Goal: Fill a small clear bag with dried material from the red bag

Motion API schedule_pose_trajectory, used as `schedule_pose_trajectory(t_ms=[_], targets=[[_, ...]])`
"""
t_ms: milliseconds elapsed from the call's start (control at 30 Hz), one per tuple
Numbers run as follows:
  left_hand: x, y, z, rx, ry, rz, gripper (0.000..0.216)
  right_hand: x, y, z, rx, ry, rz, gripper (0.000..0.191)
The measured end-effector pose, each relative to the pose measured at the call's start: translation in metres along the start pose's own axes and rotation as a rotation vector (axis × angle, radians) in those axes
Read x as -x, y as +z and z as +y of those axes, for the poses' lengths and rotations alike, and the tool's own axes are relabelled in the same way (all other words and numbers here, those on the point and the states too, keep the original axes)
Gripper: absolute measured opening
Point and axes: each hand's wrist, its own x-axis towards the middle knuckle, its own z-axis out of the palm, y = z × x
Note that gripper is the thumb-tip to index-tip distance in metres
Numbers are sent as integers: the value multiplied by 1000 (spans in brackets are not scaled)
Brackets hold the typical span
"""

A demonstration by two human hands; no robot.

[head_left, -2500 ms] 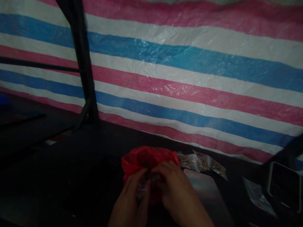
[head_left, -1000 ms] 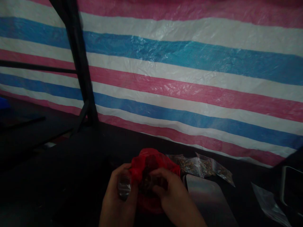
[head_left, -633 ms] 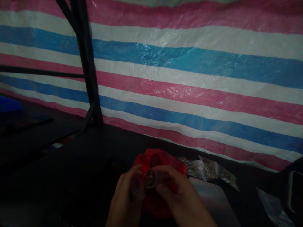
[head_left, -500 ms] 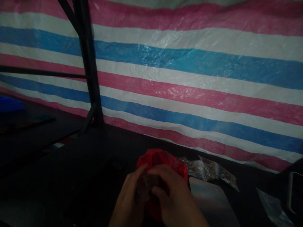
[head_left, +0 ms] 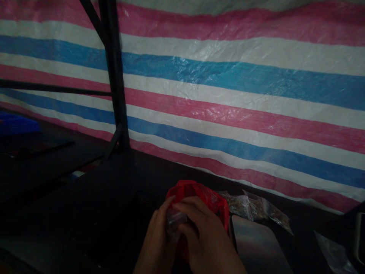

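Both pinched on a small clear plastic pouch point(head_left: 174, 220) above the crumpled red plastic bag point(head_left: 209, 198) on the dark desk point(head_left: 108, 213): left hand point(head_left: 156, 247), right hand point(head_left: 203, 238), best kept close together, pouch mouth steady.

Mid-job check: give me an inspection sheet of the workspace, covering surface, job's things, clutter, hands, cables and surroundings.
Surface: dark table, dimly lit.
Job's things: red plastic bag in front of both hands; small clear packet pinched between them.
Clutter: filled clear packets right of the red bag; grey flat plate; empty clear bag far right.
Hands: left hand and right hand both closed on the small packet.
Cables: nothing seen.
Surroundings: striped tarp behind; black frame post.
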Motion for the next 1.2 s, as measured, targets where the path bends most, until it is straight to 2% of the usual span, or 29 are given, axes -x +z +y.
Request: schedule_pose_trajectory(t_ms=[100, 167, 300, 400, 533, 600, 700, 833, 933, 1000, 1100, 1200], targets=[[4, -3, 5, 22, 1, -139, 67, 1, -3, 4, -43, 24, 61, 59], [6, -5, 11, 8, -5, -156, 62, 2, -8, 10, -85, 19, 138, 53], [8, -7, 19, -67, -32, 5, 51, 5, -17, 29, -32, 21, 317, 47], [8, -5, 18, -152, -101, 60, 58, 5, -13, 41, 118, 79, 263, 47], [6, -5, 13, -284, -186, 10, 61, -5, 0, 52, 280, 128, 259, 54], [6, -7, 9, -362, -157, -11, 52, -14, 3, 54, 330, 123, 288, 57], [6, -11, 5, -439, -103, 11, 46, -24, 2, 53, 344, 78, 258, 59], [6, -10, 8, -270, -128, 28, 44, -21, -3, 49, 256, 23, 167, 60], [5, -7, 18, -45, -149, 32, 44, -10, -8, 52, 164, 69, 95, 59], [4, -7, 26, 25, -160, 73, 47, -3, -12, 56, 144, 132, 77, 58], [3, -14, 34, -40, -175, 188, 54, 3, -17, 58, 189, 196, 78, 55], [8, -22, 38, -250, -227, 236, 64, 4, -19, 53, 249, 223, 82, 55]])
